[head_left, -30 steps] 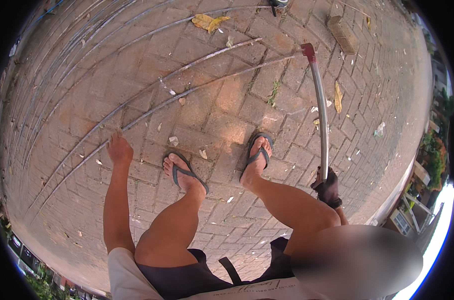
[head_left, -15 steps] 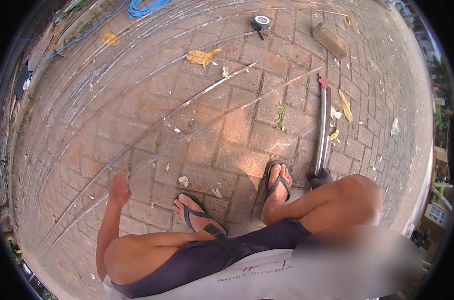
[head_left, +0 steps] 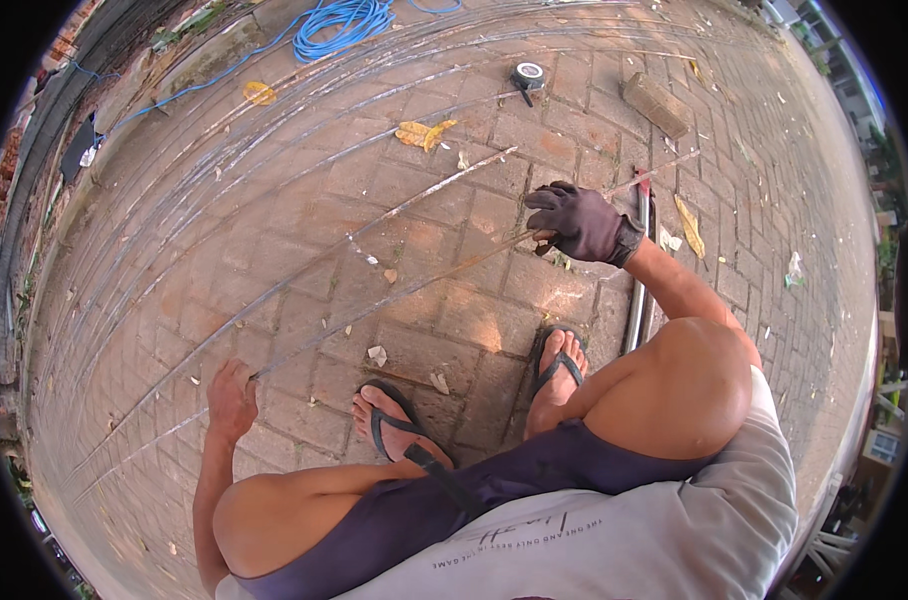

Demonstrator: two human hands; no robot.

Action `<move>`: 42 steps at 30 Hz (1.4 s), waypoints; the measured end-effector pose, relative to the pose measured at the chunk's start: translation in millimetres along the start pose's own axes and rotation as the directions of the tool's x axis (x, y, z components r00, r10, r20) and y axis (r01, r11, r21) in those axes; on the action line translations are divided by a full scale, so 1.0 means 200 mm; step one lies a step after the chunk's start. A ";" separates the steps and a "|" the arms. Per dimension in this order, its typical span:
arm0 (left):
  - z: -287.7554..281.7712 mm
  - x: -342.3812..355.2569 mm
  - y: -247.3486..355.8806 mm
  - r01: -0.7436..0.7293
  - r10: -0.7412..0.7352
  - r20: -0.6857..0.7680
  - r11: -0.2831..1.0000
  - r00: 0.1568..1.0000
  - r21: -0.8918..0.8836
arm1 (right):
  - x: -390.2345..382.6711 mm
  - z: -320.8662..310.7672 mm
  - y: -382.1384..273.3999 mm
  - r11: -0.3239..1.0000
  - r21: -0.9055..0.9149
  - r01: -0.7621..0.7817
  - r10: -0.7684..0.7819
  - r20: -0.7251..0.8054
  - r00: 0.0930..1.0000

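The thin rod (head_left: pixel 464 267) slants from lower left to upper right.

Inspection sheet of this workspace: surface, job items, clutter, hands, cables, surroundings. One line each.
Surface: brick paving, scattered with small debris.
Job items: long thin rod under both hands; more rods spread to the left; red-headed metal tool lying at right.
Clutter: tape measure, loose brick, yellow leaves.
Hands: left hand bare, right hand gloved, fingers at the rod; grip closure unclear.
Cables: blue coil at the top; cable or hose, unclear.
Surroundings: kerb upper left; structures at right rim, distorted.
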State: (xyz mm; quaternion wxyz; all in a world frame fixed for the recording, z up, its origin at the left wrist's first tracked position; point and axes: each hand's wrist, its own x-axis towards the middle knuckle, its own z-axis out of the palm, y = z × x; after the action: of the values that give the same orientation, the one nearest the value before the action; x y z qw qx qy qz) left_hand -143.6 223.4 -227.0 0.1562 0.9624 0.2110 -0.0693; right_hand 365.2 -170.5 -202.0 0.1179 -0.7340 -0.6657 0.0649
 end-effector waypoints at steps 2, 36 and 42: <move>-0.01 -0.03 0.02 0.022 -0.024 -0.022 0.995 0.999 -0.094 | 0.00 -0.06 0.02 0.985 0.147 -0.096 0.081 0.102 0.991; 0.43 0.52 -0.11 0.146 -0.095 0.122 0.837 0.988 -0.527 | 0.03 0.30 0.43 0.839 -0.157 -0.521 0.525 -0.017 0.851; 0.50 0.70 -0.02 0.092 -0.014 0.145 0.830 0.989 -0.551 | -0.71 0.37 0.09 0.207 -0.181 -0.961 0.942 -0.226 0.246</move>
State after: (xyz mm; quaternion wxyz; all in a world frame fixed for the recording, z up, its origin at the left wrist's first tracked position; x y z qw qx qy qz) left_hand -26.9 247.9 -350.6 0.4410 0.8623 0.2377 -0.0740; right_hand 349.3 -307.1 -286.0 -0.0312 -0.9969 -0.0721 0.0034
